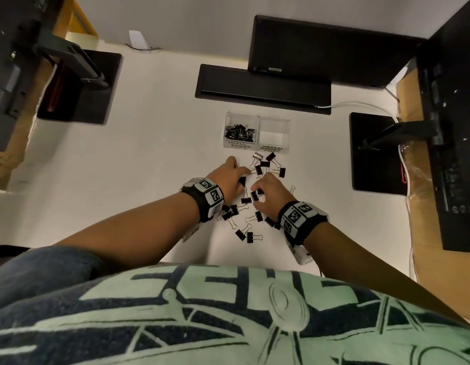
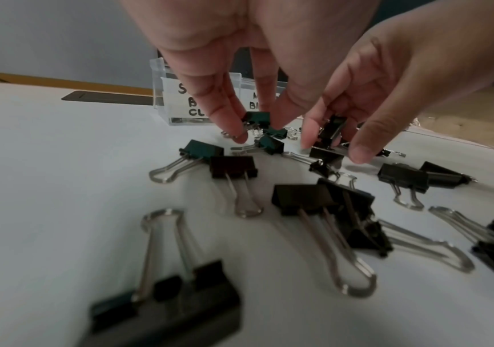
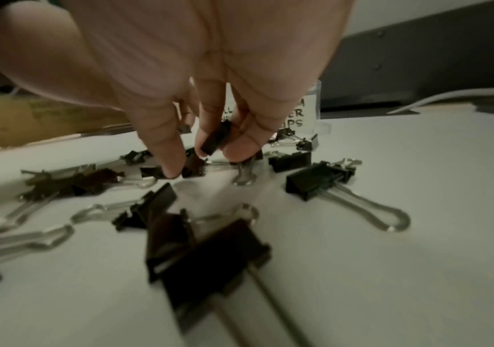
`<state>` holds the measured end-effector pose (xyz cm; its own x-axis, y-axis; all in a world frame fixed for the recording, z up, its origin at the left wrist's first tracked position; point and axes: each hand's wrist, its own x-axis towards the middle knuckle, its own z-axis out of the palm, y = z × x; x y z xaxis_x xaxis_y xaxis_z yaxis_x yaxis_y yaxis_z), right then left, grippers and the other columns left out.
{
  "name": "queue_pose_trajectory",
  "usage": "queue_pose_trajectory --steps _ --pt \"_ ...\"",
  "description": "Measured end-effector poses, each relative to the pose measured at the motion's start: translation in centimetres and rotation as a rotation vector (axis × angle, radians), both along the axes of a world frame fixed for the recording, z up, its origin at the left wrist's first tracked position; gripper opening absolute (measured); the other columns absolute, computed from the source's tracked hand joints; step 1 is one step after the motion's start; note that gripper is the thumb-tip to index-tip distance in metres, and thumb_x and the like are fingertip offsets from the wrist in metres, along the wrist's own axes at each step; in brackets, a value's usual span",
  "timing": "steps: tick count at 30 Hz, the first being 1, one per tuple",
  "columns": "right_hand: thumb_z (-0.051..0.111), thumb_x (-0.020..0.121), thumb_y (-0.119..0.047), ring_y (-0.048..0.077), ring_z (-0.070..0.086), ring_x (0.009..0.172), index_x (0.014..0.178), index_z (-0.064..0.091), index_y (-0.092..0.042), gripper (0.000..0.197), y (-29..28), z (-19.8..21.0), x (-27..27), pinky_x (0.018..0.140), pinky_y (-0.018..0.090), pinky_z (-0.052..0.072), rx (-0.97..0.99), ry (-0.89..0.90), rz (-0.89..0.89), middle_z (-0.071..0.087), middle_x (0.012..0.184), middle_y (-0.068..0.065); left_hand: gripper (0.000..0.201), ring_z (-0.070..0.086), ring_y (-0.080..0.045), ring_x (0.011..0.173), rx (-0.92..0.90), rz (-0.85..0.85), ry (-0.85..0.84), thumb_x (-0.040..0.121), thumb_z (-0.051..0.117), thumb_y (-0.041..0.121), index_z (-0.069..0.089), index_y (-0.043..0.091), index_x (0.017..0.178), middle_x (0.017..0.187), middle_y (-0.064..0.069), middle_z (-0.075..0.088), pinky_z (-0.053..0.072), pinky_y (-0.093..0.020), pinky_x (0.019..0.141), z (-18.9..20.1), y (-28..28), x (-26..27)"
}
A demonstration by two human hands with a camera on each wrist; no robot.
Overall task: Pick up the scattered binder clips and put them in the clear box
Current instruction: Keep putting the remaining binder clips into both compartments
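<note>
Several black binder clips (image 1: 246, 236) lie scattered on the white table (image 1: 149, 154). The clear box (image 1: 257, 119) stands behind them; its left compartment holds several small clips (image 1: 238, 132), and the right compartment looks empty. My left hand (image 1: 243, 176) reaches down among the clips, and its thumb and fingers (image 2: 236, 133) pinch a small clip (image 2: 258, 116). Close beside it, my right hand (image 1: 256, 197) holds a black clip (image 3: 216, 140) between its curled fingers, its index fingertip (image 3: 174, 170) touching the table. The same held clip (image 2: 333, 130) shows in the left wrist view.
A black slab (image 1: 263, 85) and a monitor base (image 1: 376, 154) stand behind and right of the box. Another black base (image 1: 81, 88) is at the far left. A white cable (image 1: 360, 105) runs at the right. A cardboard box (image 1: 439, 272) borders the table's right edge.
</note>
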<state>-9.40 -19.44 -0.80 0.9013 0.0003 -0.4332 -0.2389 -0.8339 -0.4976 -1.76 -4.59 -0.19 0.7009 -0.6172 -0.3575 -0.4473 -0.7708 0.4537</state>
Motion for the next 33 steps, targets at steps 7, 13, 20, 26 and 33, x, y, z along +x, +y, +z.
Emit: queue_pose_trajectory --steps 7,13,20,26,33 --pt "0.061 0.085 -0.009 0.023 0.052 0.105 0.113 0.056 -0.009 0.028 0.0 -0.1 0.0 0.088 0.031 0.046 -0.046 -0.021 0.045 0.046 0.118 0.008 0.037 0.057 -0.034 0.092 0.042 -0.049 -0.004 0.088 0.055 0.018 0.056 0.01 0.124 0.119 -0.017 0.043 0.054 -0.041 0.078 -1.2 -0.5 -0.4" --pt "0.066 0.081 -0.016 0.016 0.053 0.088 0.103 0.059 -0.01 0.024 -1.2 1.0 1.1 0.074 0.024 0.04 0.078 -0.016 -0.164 0.055 0.108 0.005 0.033 0.057 -0.035 0.094 0.051 -0.08 -0.008 0.088 0.055 0.014 0.055 0.003 0.119 0.119 -0.017 0.045 0.054 -0.043 0.078 -1.4 -0.6 -0.2" --pt "0.067 0.083 -0.02 0.008 0.059 0.081 0.11 0.06 -0.017 0.028 -4.4 5.3 6.1 0.062 0.015 0.045 0.345 -0.094 -0.541 0.059 0.1 -0.005 0.024 0.055 -0.034 0.095 0.098 -0.118 -0.013 0.09 0.05 0.015 0.054 0.0 0.108 0.115 -0.016 0.046 0.045 -0.035 0.07 -0.9 -0.6 -0.1" --pt "0.072 0.079 -0.019 0.017 0.064 0.088 0.106 0.06 -0.016 0.029 -5.5 5.4 11.9 0.078 0.029 0.054 0.241 -0.171 -0.547 0.059 0.088 -0.006 0.022 0.058 -0.034 0.088 0.072 -0.097 -0.014 0.09 0.052 0.017 0.055 0.001 0.104 0.111 -0.016 0.049 0.051 -0.037 0.071 -0.6 -0.2 0.5" --pt "0.066 0.084 -0.013 0.023 0.059 0.104 0.114 0.062 -0.011 0.031 -4.7 3.9 12.7 0.082 0.025 0.044 -0.073 -0.141 -0.273 0.062 0.106 0.006 0.03 0.06 -0.026 0.083 -0.101 0.008 -0.005 0.089 0.056 0.018 0.058 0.011 0.118 0.113 -0.01 0.051 0.051 -0.032 0.075 1.3 -0.8 2.3"
